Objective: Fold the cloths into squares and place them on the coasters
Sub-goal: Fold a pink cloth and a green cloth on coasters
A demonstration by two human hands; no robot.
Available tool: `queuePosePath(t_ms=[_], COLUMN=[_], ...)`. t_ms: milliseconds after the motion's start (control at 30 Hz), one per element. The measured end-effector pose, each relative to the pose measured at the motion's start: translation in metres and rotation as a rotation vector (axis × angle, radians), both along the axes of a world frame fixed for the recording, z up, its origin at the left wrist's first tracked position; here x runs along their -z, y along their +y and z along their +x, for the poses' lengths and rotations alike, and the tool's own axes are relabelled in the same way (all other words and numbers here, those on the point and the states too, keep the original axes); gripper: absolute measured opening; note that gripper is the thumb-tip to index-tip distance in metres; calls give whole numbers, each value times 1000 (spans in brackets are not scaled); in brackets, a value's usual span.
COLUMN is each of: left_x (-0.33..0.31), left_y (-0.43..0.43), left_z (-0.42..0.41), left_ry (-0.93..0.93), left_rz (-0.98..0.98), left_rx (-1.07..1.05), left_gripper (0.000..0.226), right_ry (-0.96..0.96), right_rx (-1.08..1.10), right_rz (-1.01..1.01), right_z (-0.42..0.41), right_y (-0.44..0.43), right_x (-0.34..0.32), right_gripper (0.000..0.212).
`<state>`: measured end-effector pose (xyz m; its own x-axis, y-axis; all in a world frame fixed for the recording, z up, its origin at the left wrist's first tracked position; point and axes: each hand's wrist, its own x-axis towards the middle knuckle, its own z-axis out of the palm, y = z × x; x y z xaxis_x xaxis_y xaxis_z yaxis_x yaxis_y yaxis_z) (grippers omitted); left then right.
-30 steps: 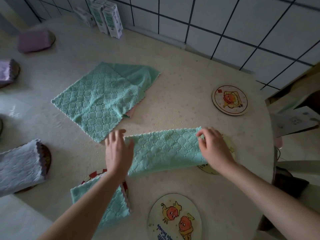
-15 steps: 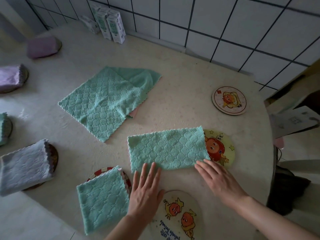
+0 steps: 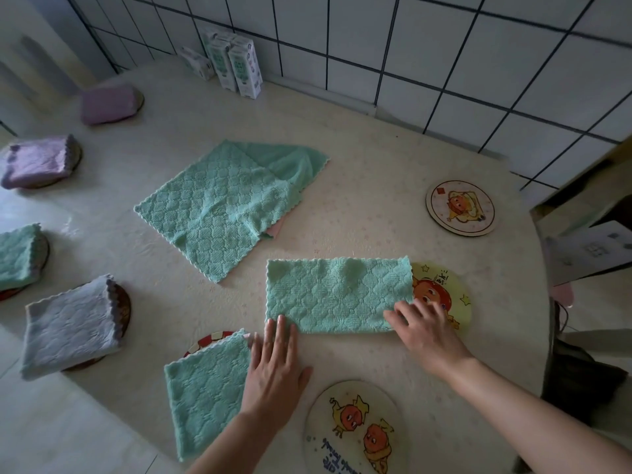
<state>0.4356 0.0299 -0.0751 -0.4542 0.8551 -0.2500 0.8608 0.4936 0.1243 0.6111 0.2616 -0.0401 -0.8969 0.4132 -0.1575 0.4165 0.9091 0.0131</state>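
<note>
Cloth (image 3: pixel 337 295), green and folded into a long strip, is lying toward the near right edge of the surface (image 3: pixel 359 172), its right end overlapping a yellow coaster (image 3: pixel 448 285). The left hand (image 3: pixel 273 367) is resting flat, fingers straight, tips touching the strip's near left corner. The right hand (image 3: pixel 425 333) is pressing the near right corner, fingers spread and uncurled, gripping nothing.

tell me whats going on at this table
A person is folding cloths. The left hand touches the near left corner of a green quilted cloth folded into a long strip; the right hand presses its right end, which overlaps a round yellow cartoon coaster. Another green cloth lies mostly spread out behind. A folded green square sits on a red-checked coaster.
</note>
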Motion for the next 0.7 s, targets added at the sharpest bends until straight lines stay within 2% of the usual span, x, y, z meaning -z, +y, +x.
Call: queuePosePath(t_ms=[167,300,400,467,567,633,700], left_x=[-6,-22,-22,-20,-16,-13,-12], left_y=[24,44,48,47,40,33,25], left_z=[-30,-8,24,40,51,52,50], left_ry=[36,-139,-185,-239,-262,-280,-301], left_rz=[-26,6,103,176,257,272,267], left_rx=[-57,140,182,145,168,226,332], left_gripper=[76,82,76,59,40,44,49], right_ry=[162,282,282,291,333,337,276], right_rx=[-107,-189,-221,-218,-211,-221,-226], right_rz=[-76,-238,-344,-407,-469,-414,-362], right_z=[4,5,8,7,1,-2,-2], right_y=[-10,-38,-58,-68,-69,-57,-41], right_x=[-8,-15,-27,-39,-50,-44,-36], right_gripper=[54,33,38,42,29,25,38])
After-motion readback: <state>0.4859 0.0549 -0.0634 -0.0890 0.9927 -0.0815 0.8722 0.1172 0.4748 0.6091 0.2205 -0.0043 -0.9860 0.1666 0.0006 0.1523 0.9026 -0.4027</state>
